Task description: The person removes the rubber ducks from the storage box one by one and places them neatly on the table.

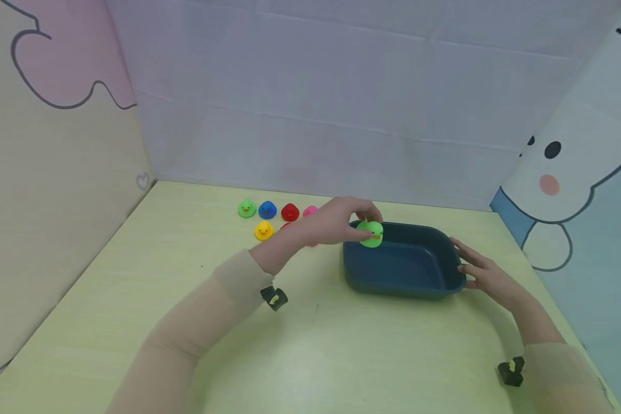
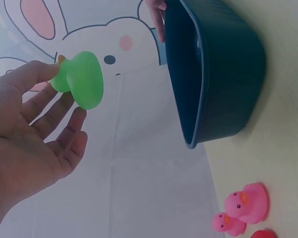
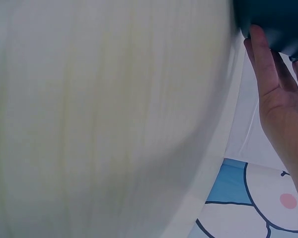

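Note:
My left hand (image 1: 336, 221) pinches a green rubber duck (image 1: 374, 234) between thumb and fingers. Duck and fingertips overlap the left rim of a dark blue-green basin (image 1: 403, 290) in the head view. The left wrist view shows the duck (image 2: 87, 79) beside the basin's open top, its flat base facing the camera. At the basin's right end, my right hand (image 1: 491, 282) rests its spread fingers against the wall and rim. From the right wrist, the fingers (image 3: 264, 59) look mostly straight along the basin's outside (image 3: 275, 27).
Left of the basin stand several more rubber ducks: a green one (image 1: 246, 208), a blue one (image 1: 267, 210), a red one (image 1: 290, 212) and a yellow one (image 1: 264, 230). Pink ducks (image 2: 248, 203) are partly hidden behind my left hand in the head view. Cloth walls border the table (image 1: 290, 356).

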`<state>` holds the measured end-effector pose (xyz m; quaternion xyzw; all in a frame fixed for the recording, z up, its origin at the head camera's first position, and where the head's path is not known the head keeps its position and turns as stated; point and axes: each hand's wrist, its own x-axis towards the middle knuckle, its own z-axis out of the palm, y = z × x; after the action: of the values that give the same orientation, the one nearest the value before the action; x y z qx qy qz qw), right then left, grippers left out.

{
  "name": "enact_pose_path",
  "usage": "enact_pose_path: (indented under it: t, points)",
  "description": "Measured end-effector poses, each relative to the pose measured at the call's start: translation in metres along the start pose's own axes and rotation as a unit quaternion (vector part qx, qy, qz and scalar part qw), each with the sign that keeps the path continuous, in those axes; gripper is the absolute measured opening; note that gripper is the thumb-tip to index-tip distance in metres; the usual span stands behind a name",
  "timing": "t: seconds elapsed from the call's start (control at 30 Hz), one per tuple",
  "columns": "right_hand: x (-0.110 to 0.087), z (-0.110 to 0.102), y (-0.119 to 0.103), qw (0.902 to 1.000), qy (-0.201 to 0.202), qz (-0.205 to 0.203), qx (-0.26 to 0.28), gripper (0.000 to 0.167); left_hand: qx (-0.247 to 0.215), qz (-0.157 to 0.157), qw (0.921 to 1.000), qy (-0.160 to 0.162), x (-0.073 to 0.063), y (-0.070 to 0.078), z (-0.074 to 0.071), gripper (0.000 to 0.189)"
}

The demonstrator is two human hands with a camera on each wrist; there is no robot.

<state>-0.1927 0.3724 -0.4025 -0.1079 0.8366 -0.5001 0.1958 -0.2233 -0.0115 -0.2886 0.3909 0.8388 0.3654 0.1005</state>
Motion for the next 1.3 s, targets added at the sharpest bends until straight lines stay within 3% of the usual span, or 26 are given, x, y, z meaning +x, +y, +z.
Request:
enact_pose_path:
  t: [0.3, 0.53, 0.73, 0.97, 1.3]
  points:
    - [-0.002, 0.001, -0.001, 0.9999, -0.003, -0.007, 0.009, 0.063, 0.017, 0.003, 0.9996, 0.022, -0.033, -0.008, -0.026, 0.025]
    - [-0.002, 0.001, -0.003, 0.9999, -0.003, -0.011, 0.004, 0.063, 0.0, -0.011, 0.9987, 0.05, -0.058, -0.027, -0.045, 0.031]
    - [-0.003, 0.002, -0.003, 1.0, -0.002, -0.005, -0.006, 0.063, 0.023, -0.011, 0.9971, 0.071, -0.076, -0.044, -0.061, 0.032]
    - [-0.003, 0.003, -0.002, 1.0, -0.004, -0.005, 0.002, 0.063, 0.03, -0.044, 0.9944, 0.092, -0.098, -0.063, -0.079, 0.033]
    - [-0.003, 0.003, 0.0, 1.0, -0.001, 0.001, -0.007, 0.063, 0.049, -0.082, 0.9876, 0.125, -0.121, -0.103, -0.097, 0.035]
